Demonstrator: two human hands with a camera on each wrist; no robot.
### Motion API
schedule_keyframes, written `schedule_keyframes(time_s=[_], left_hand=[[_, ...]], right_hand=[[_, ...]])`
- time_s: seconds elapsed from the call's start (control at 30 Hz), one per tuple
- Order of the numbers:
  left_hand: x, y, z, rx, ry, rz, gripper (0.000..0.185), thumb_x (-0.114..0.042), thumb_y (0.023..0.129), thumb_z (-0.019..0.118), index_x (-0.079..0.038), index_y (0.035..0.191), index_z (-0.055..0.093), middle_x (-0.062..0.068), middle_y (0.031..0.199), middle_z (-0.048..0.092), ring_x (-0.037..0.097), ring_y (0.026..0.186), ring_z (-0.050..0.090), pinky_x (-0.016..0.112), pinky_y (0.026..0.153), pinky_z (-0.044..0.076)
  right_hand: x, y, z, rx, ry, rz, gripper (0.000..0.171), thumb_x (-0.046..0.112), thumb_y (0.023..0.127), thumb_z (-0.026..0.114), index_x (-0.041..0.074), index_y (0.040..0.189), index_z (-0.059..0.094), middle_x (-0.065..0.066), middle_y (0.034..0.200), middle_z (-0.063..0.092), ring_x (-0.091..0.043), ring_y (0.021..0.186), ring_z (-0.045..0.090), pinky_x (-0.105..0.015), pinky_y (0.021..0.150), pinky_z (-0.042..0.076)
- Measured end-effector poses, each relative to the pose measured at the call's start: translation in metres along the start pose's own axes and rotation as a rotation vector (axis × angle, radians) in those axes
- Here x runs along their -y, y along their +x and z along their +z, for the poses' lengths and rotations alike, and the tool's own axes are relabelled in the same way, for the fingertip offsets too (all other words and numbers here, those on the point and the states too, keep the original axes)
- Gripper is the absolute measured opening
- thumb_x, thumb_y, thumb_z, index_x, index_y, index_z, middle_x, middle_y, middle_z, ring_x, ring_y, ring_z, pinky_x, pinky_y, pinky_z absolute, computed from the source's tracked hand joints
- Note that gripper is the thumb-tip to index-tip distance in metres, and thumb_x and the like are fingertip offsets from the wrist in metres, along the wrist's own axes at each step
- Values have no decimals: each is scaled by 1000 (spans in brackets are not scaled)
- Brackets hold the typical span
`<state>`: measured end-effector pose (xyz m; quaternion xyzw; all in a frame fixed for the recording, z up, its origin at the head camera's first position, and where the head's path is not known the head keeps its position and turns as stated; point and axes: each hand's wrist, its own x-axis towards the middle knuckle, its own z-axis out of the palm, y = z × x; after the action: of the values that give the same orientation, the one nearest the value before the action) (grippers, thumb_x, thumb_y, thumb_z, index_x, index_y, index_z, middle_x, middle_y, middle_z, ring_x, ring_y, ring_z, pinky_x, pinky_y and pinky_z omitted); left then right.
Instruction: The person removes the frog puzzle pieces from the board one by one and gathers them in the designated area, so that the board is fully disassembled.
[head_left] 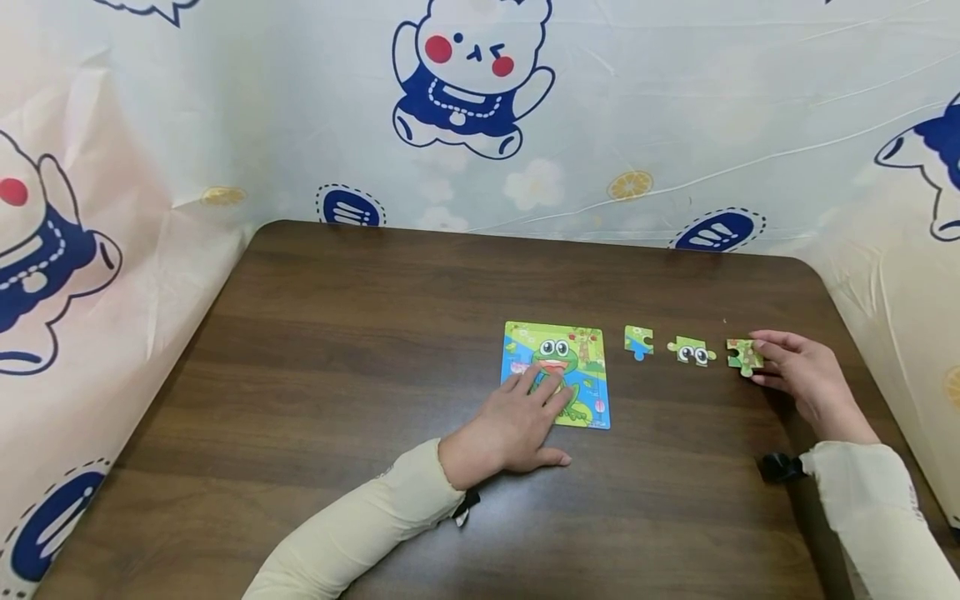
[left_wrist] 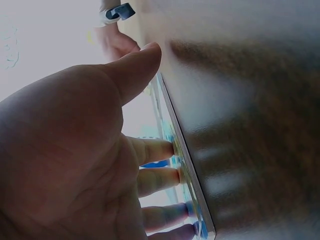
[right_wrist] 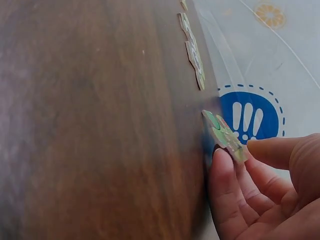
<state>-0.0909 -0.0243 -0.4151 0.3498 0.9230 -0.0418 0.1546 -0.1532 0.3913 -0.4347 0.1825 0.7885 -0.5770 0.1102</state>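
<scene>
Hands: L point(head_left: 517, 421) flat on frog puzzle point(head_left: 557, 372); R point(head_left: 798, 375) pinches loose piece point(head_left: 744, 356).

You face a dark wooden table point(head_left: 315, 350).
A cartoon-printed plastic sheet point(head_left: 675, 100) (bears, lemons, flowers) curtains it on three sides.

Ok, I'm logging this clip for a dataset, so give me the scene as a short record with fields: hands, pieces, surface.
left hand: flat, fingers pressing on the frog puzzle board
right hand: pinches the rightmost loose piece, one edge lifted off the table
other loose pieces: blue-green piece and eyes piece, lying flat in a row right of the board
surface: dark wooden table
backdrop: cartoon-print sheet
</scene>
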Motion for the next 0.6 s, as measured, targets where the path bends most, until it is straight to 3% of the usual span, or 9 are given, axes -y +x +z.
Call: schedule_keyframes(time_s=[0.3,0.6], left_hand=[[1,1,2,-5,-3,-2,91,-75,92,50,-22,162,25,2,169,21,30,157,18,44,124,30],[0,1,1,-1,-6,2,91,-75,92,51,-22,161,26,2,169,22,31,157,20,45,124,30]], right_hand=[[1,-4,0,-39,-263,-34,50,41,105,50,5,140,53,21,109,50,1,86,57,-20,74,60],[-1,-10,-6,-50,-262,-82,47,37,106,52,2,137,53,33,94,57,6,82,61,-19,69,59]])
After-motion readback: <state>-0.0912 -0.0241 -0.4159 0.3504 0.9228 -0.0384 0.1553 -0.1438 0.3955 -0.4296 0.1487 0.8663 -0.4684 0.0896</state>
